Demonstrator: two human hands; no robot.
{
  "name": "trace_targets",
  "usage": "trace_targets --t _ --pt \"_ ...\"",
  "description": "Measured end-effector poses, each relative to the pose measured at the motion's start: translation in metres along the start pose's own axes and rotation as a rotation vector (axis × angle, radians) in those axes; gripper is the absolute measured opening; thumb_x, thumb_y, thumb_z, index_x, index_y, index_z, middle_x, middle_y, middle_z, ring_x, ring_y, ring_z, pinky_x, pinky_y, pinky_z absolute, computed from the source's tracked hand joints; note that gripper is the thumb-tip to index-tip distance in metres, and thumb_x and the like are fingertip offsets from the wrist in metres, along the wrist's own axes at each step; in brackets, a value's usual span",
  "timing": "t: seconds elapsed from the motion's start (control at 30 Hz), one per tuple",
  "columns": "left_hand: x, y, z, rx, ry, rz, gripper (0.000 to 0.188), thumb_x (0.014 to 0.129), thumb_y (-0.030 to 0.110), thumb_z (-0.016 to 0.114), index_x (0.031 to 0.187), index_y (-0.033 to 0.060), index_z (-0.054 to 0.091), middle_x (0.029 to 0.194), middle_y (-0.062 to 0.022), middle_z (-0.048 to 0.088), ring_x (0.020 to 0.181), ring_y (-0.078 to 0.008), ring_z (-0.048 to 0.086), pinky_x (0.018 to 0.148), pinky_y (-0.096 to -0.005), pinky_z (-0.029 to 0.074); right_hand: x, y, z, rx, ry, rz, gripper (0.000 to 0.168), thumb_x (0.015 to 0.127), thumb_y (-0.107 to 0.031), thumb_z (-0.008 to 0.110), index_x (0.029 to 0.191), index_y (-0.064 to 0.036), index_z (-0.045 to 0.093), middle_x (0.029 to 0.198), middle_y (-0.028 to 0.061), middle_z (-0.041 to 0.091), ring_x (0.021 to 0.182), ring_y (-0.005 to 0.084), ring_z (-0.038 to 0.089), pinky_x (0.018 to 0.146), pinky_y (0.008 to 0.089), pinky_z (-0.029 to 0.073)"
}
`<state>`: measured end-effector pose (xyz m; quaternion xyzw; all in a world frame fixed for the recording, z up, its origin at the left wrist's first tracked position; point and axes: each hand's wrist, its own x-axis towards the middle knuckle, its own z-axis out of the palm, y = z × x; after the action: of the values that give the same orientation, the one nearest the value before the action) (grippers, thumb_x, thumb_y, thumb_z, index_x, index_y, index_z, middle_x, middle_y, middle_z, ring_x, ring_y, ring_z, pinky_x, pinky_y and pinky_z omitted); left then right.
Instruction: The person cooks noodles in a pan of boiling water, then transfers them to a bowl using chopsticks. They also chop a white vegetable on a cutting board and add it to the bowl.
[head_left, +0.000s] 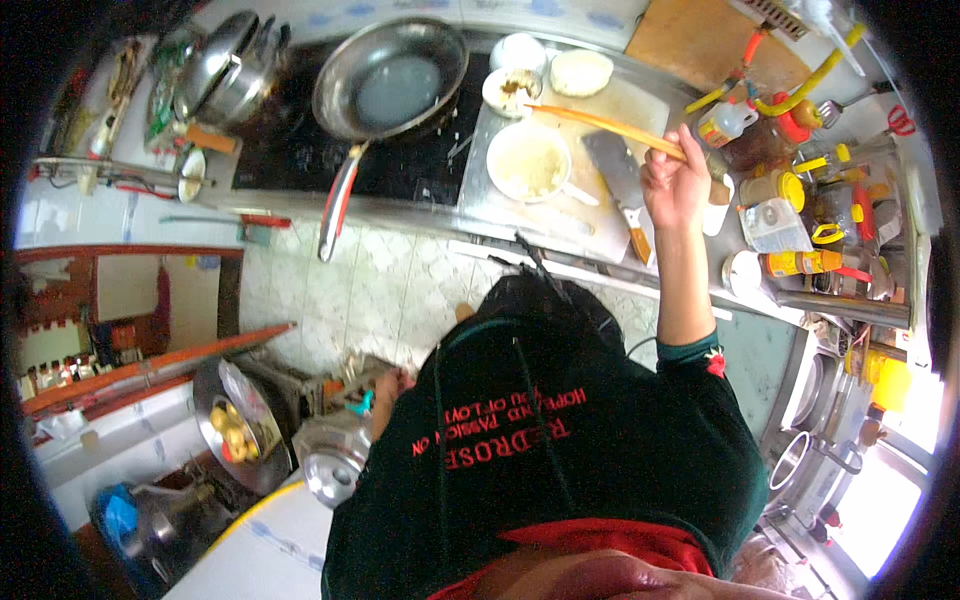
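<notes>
My right hand (677, 180) grips a pair of wooden chopsticks (600, 125), whose tips are at a small white bowl (491, 94) with brown and pale contents. A white bowl (491, 161) of pale chopped food stands just below it, a spoon handle beside it. A cleaver (611, 161) with a wooden handle lies on the pale cutting board (645, 105), left of my right hand. A pale round item (581, 73) is at the board's far edge. My left hand (388, 390) hangs low at my left side, partly behind my sleeve; its fingers are unclear.
A frying pan (390, 79) sits on the black cooktop (289, 161), its handle over the counter edge. A lidded metal pot (229, 75) stands at the far left. Bottles and jars (791, 191) crowd the right. A wok (247, 469) with yellowish food is behind on the left.
</notes>
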<state>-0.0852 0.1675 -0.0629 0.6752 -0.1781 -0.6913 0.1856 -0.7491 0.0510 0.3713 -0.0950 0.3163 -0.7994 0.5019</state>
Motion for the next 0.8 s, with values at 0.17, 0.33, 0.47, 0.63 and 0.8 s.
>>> trace_targets --t 0.17,0.33,0.47,0.63,0.8 --pt "-0.001 0.026 0.018 0.202 -0.098 0.044 0.027 0.090 0.021 0.044 0.085 0.0010 0.062 0.073 -0.0084 0.061 0.066 -0.0221 0.059 0.059 -0.0339 0.049 -0.039 -0.039 0.071 0.325 -0.538 -0.030 0.033 0.097 -0.032 0.035 0.076 -0.011 0.049 0.053 0.0054 0.044 0.035 0.0131 0.035 0.031 0.0239 0.029" --pt "0.003 0.037 0.016 -0.093 0.071 -0.126 0.025 0.092 0.016 0.042 0.098 -0.0033 0.057 0.080 -0.0130 0.063 0.072 -0.0267 0.062 0.062 -0.0355 0.053 -0.063 -0.054 0.112 0.385 -0.993 -0.156 0.038 0.099 -0.033 0.026 0.075 -0.012 0.048 0.053 0.0045 0.045 0.036 0.0133 0.038 0.032 0.0254 0.034" --pt "0.002 0.031 0.003 -0.163 0.096 -0.039 0.024 0.089 0.011 0.047 0.106 -0.0051 0.054 0.088 -0.0142 0.062 0.072 -0.0256 0.062 0.064 -0.0359 0.055 -0.073 -0.057 0.116 0.454 -1.140 -0.107 0.040 0.099 -0.035 0.025 0.076 -0.013 0.048 0.054 0.0043 0.045 0.036 0.0136 0.037 0.033 0.0253 0.037" --pt "-0.022 0.029 -0.005 0.752 0.028 0.250 0.020 0.086 0.014 0.056 0.101 0.0004 0.058 0.086 -0.0072 0.063 0.077 -0.0164 0.061 0.063 -0.0319 0.051 -0.062 -0.053 0.100 0.524 -1.070 -0.087 0.037 0.099 -0.035 0.027 0.079 -0.012 0.049 0.056 0.0033 0.045 0.038 0.0125 0.039 0.033 0.0233 0.036" --pt "-0.056 0.065 0.041 1.442 0.057 0.362 0.026 0.083 0.030 0.059 0.087 0.0047 0.061 0.079 -0.0064 0.063 0.075 -0.0204 0.060 0.066 -0.0353 0.048 -0.015 -0.024 0.029 -0.207 -0.249 -0.142 0.032 0.095 -0.031 0.044 0.081 -0.004 0.054 0.059 0.0064 0.055 0.043 0.0119 0.047 0.038 0.0215 0.038"
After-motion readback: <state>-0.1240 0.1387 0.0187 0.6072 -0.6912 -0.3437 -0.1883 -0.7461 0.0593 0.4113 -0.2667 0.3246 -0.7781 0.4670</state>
